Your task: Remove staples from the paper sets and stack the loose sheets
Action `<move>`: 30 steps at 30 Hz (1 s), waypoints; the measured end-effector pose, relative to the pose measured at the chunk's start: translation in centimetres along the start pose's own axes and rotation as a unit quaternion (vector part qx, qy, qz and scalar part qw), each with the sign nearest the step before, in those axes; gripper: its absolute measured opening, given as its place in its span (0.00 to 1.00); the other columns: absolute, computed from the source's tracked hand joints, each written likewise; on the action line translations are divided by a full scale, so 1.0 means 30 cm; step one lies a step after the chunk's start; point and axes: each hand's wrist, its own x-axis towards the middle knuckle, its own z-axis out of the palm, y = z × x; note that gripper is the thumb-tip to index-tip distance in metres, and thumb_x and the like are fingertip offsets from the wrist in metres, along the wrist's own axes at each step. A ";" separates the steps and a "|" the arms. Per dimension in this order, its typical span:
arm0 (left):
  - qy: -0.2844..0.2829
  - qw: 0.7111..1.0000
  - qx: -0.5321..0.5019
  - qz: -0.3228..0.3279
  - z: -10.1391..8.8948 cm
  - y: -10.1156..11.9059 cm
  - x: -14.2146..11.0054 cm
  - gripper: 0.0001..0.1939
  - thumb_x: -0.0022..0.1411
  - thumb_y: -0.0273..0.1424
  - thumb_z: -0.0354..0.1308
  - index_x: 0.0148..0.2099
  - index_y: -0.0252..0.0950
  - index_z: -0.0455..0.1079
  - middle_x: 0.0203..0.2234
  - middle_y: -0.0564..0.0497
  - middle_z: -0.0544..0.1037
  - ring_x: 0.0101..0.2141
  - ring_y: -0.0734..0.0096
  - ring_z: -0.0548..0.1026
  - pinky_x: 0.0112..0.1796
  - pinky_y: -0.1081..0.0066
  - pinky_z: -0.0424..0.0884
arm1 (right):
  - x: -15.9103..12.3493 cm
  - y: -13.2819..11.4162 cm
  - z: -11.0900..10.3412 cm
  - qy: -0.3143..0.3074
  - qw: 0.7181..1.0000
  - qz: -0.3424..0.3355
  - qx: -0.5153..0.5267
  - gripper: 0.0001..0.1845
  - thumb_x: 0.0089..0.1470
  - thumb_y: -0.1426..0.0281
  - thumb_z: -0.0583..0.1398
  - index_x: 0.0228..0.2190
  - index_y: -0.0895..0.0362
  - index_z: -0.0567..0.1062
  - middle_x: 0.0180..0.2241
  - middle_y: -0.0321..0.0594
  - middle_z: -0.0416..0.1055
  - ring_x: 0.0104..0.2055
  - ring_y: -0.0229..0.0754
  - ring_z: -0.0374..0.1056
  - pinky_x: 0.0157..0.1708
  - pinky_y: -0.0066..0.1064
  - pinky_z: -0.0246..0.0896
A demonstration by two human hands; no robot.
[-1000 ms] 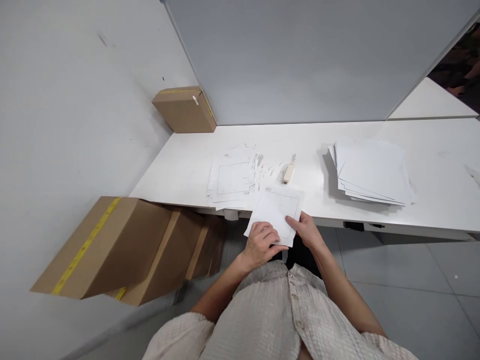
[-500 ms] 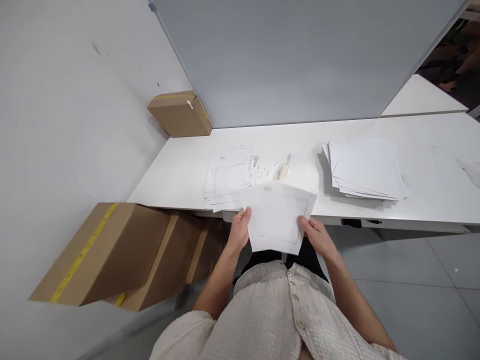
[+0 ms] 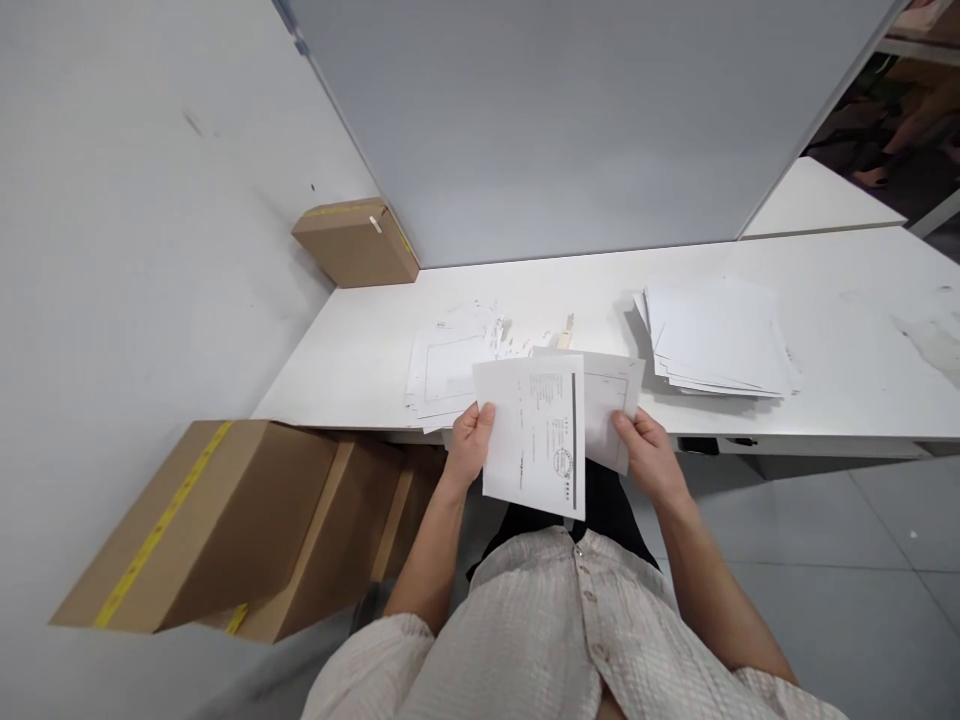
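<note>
My left hand (image 3: 469, 447) grips the left edge of a printed sheet (image 3: 534, 432) with lines of text and a round stamp. My right hand (image 3: 646, 455) pinches a second sheet (image 3: 611, 400), which lies behind the first and sticks out to its right. Both sheets are held up in front of my body, just over the near edge of the white desk (image 3: 825, 300). On the desk behind them lie a spread pile of printed pages (image 3: 446, 362), small torn paper bits and a cream-coloured tool (image 3: 564, 335).
A thick stack of white paper (image 3: 716, 338) lies on the desk at the right. A cardboard box (image 3: 354, 242) stands at the desk's back left corner, by the grey partition. More cardboard boxes (image 3: 225, 520) lean below the desk at the left, against the wall.
The folded paper that my hands pressed at the desk edge was lifted and opened. It has come apart into two sheets, the left one turned with its print towards me.
</note>
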 end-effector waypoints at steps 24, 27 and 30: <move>0.120 0.978 0.033 0.170 0.139 0.022 0.080 0.12 0.58 0.41 0.55 0.35 0.37 0.63 0.24 0.55 0.65 0.26 0.77 0.63 0.30 0.76 0.61 | 0.038 -0.118 0.071 -0.005 0.987 -0.151 -0.055 0.11 0.52 0.59 0.58 0.32 0.54 0.70 0.30 0.37 0.69 0.32 0.40 0.64 0.33 0.32 0.61; 0.119 0.976 0.021 0.183 0.138 0.019 0.090 0.13 0.57 0.42 0.56 0.35 0.37 0.63 0.23 0.56 0.64 0.25 0.77 0.62 0.29 0.76 0.61 | 0.056 -0.116 0.073 0.007 0.982 -0.180 -0.059 0.10 0.52 0.60 0.57 0.32 0.53 0.70 0.29 0.37 0.68 0.33 0.40 0.64 0.35 0.33 0.60; 0.096 0.979 0.028 0.178 0.136 -0.003 0.098 0.15 0.57 0.44 0.54 0.35 0.37 0.65 0.22 0.56 0.62 0.24 0.77 0.61 0.28 0.76 0.60 | 0.083 -0.079 0.077 0.005 0.982 -0.182 -0.055 0.11 0.52 0.60 0.57 0.34 0.53 0.70 0.30 0.37 0.68 0.34 0.41 0.64 0.36 0.33 0.60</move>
